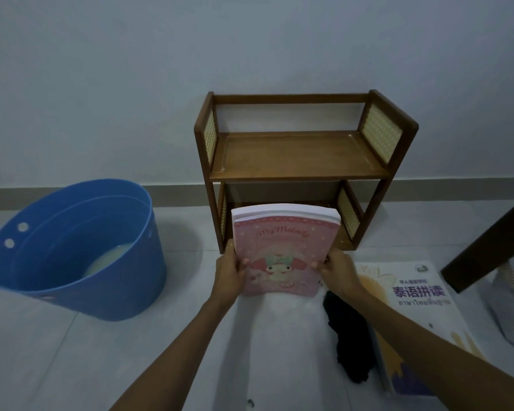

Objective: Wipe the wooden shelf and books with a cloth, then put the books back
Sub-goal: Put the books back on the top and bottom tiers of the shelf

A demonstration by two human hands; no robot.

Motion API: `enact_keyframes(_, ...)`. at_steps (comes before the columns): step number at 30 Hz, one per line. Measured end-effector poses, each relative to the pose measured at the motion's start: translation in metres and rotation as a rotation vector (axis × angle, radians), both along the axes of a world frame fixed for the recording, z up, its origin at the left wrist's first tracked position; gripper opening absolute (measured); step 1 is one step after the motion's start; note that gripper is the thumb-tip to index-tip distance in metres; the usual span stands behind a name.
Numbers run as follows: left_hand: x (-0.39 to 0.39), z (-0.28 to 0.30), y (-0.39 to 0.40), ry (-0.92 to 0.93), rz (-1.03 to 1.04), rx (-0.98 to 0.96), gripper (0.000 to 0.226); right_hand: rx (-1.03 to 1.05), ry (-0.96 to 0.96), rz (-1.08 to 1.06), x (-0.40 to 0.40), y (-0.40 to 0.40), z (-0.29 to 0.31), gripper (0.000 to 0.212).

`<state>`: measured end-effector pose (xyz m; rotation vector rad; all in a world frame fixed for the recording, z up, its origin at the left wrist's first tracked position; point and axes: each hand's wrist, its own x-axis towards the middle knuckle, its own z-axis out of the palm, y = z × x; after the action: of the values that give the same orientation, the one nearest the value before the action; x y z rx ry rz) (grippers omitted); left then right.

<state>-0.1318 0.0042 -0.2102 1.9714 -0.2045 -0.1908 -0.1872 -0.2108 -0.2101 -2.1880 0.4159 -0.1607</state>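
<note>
Two hands hold the pink book stack (275,247) in front of the wooden shelf (301,155); your left hand (229,272) grips its left edge, thumb (241,264) on the front cover and the other fingers hidden behind; your right hand (337,269) clamps the right edge the same way, fingertips (316,264) curled onto the cover; the stack sits between the two palms, gripped along its lower half.

By the page edges at the top the stack looks like about three thin books pressed together, though you cannot count them for certain; only the front cover shows, pink with a cartoon figure; the stack stands upright with its long axis vertical, cover facing you, top edge leaning away toward the shelf's lower tier, which it partly hides.

One shelf with two tiers stands against the wall, its upper tier bare; one large book with a white and yellow cover (422,307) lies flat on the floor to your right, long axis running away from you; one dark cloth (347,336) lies crumpled just beside it, under your right forearm; one blue bucket (74,250) stands well to the left, pale liquid in its bottom; one dark wooden furniture leg (493,241) slants in at the right edge.
</note>
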Motion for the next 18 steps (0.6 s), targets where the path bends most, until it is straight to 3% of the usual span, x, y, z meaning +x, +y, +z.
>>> enact_keyframes(5, -0.001, 0.003, 0.003, 0.016, -0.048, 0.060, 0.041, -0.012, 0.059, 0.028, -0.007, 0.003, -0.006, 0.022)
enact_keyframes(12, 0.011, 0.027, -0.005, -0.070, 0.012, -0.082, 0.047, 0.059, 0.085, 0.042, -0.004, 0.003, -0.005, 0.020)
enact_keyframes(16, 0.019, 0.023, 0.005, -0.045, -0.132, 0.067, 0.054, 0.034, 0.134, 0.044, -0.003, 0.003, -0.015, 0.013)
enact_keyframes(18, 0.020, 0.013, 0.010, -0.049, -0.139, 0.136, 0.045, 0.010, 0.130, 0.015, -0.004, 0.008, -0.015, 0.011)
